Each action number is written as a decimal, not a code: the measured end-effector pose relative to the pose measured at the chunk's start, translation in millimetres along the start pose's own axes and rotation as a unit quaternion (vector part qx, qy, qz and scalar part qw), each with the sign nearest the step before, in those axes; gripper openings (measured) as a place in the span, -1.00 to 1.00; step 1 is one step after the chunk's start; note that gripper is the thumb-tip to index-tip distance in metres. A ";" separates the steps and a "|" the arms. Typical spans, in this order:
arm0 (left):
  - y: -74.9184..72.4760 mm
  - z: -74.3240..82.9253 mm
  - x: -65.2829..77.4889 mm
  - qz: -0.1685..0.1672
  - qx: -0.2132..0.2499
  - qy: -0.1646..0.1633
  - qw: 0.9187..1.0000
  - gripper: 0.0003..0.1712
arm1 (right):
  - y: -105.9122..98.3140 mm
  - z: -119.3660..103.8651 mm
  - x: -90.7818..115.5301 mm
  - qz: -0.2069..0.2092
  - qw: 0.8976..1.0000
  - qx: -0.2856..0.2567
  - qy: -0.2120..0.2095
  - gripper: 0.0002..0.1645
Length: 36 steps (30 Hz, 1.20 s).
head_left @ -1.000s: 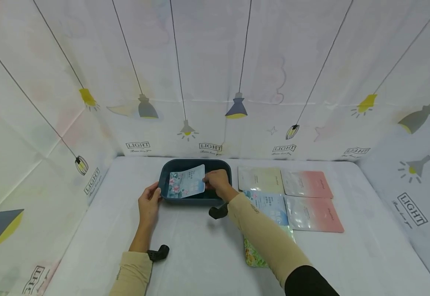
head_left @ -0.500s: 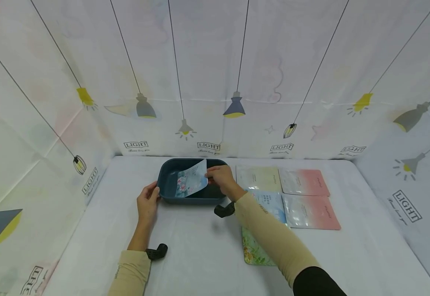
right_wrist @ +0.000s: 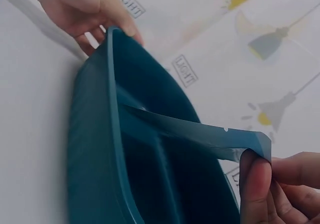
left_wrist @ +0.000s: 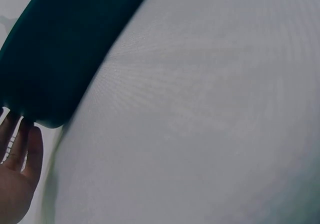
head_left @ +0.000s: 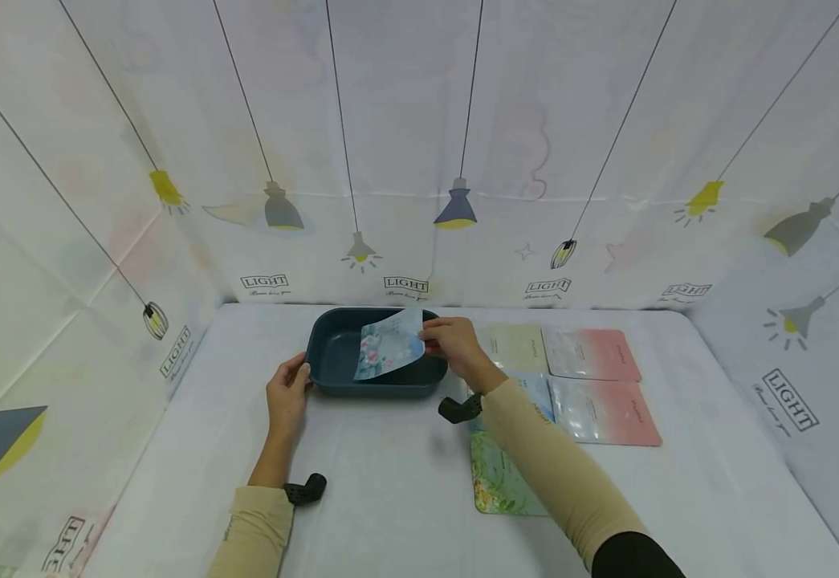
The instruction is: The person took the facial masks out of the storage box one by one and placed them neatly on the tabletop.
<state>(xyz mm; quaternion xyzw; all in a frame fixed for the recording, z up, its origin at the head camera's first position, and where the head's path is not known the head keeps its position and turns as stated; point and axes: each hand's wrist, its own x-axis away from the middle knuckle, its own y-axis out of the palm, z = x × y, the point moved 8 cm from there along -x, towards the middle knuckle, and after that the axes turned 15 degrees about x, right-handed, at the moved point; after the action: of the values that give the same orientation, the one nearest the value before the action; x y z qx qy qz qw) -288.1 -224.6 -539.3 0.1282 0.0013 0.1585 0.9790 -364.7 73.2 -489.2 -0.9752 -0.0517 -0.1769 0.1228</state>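
Observation:
My right hand [head_left: 455, 347] pinches the right edge of a flat pale-blue sachet [head_left: 390, 347] printed with pink flowers. The sachet slants over a dark teal rectangular tub [head_left: 328, 371], its far end dipping inside the walls. Seen from the right wrist, the sachet [right_wrist: 200, 134] bends near the thumb and shows a small notch in its edge. At the tub's near left corner, my left hand [head_left: 289, 399] holds the rim with thumb and fingers. The left wrist view has those fingers [left_wrist: 20, 144] against the tub's outer wall [left_wrist: 55, 59].
Right of the tub lie more sachets: a pale yellow one [head_left: 516, 345], two pink ones [head_left: 592, 353], a blue one [head_left: 538, 391] and a green floral one [head_left: 502, 482]. My right forearm partly covers the blue and green ones. A printed curtain [head_left: 390, 160] hangs behind the white-covered table [head_left: 390, 498].
My right hand has moved right, drawing the sachet's held edge with it. The sachet has shifted from the tub's left part toward its right and is more curved. My left hand stays at the corner.

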 end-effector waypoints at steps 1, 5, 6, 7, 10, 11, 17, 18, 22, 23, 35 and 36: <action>-1.3 -3.1 -2.0 0.003 0.000 0.000 1.000 -0.57 | -3.4 0.0 1.2 0.002 1.000 -0.002 -0.001 -0.63; -4.6 -13.3 -7.2 0.010 -0.013 0.009 1.000 -0.57 | -17.2 1.2 5.0 0.007 1.000 -0.009 -0.004 -0.62; -4.9 -14.4 -7.7 0.011 -0.016 0.013 1.000 -0.56 | -20.4 1.6 5.8 0.009 1.000 -0.009 -0.004 -0.62; -5.2 -15.2 -8.2 0.012 -0.019 0.016 1.000 -0.56 | -23.4 1.7 6.5 0.010 1.000 -0.009 -0.004 -0.61; -5.4 -15.9 -8.6 0.014 -0.023 0.023 0.999 -0.57 | -31.3 2.9 9.2 0.012 1.000 -0.008 0.001 -0.60; -5.8 -15.8 -8.7 0.015 -0.023 0.024 0.999 -0.57 | -33.7 3.3 10.2 0.012 1.000 -0.008 0.002 -0.60; -6.8 -15.9 -8.7 0.015 -0.016 0.013 1.000 -0.57 | -46.6 3.1 19.9 0.012 1.000 0.001 0.006 -0.60; -6.7 -15.5 -8.4 0.015 -0.013 0.010 1.000 -0.57 | -48.7 2.5 21.9 0.012 1.000 0.001 0.005 -0.60; -2.8 -8.5 -3.8 0.007 -0.006 -0.005 1.000 -0.57 | -58.3 -0.6 29.5 0.007 1.000 -0.007 -0.005 -0.58; -1.2 -5.4 -1.7 0.005 -0.007 -0.006 1.000 -0.57 | -60.9 -1.2 31.4 0.007 1.000 -0.009 -0.007 -0.58; 3.4 9.5 8.1 0.001 -0.017 0.005 1.000 -0.57 | -103.1 3.1 48.1 0.002 1.000 0.003 -0.029 -0.55; 2.9 9.3 7.7 0.001 -0.015 0.005 1.000 -0.57 | -107.2 5.4 48.9 0.002 1.000 0.003 -0.028 -0.56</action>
<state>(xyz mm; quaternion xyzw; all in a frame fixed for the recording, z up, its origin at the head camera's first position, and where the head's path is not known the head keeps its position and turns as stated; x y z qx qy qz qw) -281.3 -221.9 -529.3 0.1123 0.0034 0.1596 0.9808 -332.8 180.7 -452.9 -0.9794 -0.0538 -0.1491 0.1249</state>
